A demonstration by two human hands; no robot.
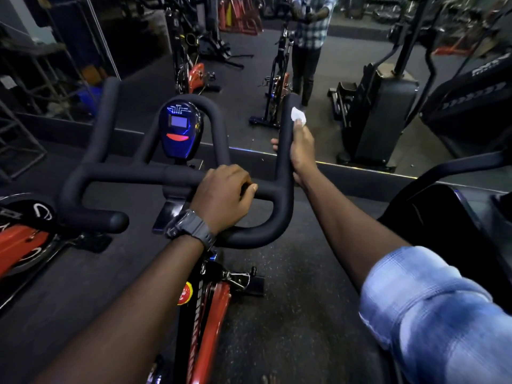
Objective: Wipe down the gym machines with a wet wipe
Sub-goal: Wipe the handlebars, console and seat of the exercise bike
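Note:
A spin bike with black padded handlebars (133,173) and a red frame (210,314) stands in front of me. Its blue console (180,128) sits in the middle loop. My left hand (224,198) grips the crossbar just right of centre, a grey watch on its wrist. My right hand (300,151) wraps round the right upright horn of the handlebar. It presses a white wet wipe (298,116) against the horn near its top, and the wipe sticks out above my fingers.
A wall mirror (327,87) straight ahead reflects me, the bike and other machines. A second red bike (25,239) stands at the left. A dark stepper machine (471,212) is close on the right. Dark rubber floor (291,314) lies below.

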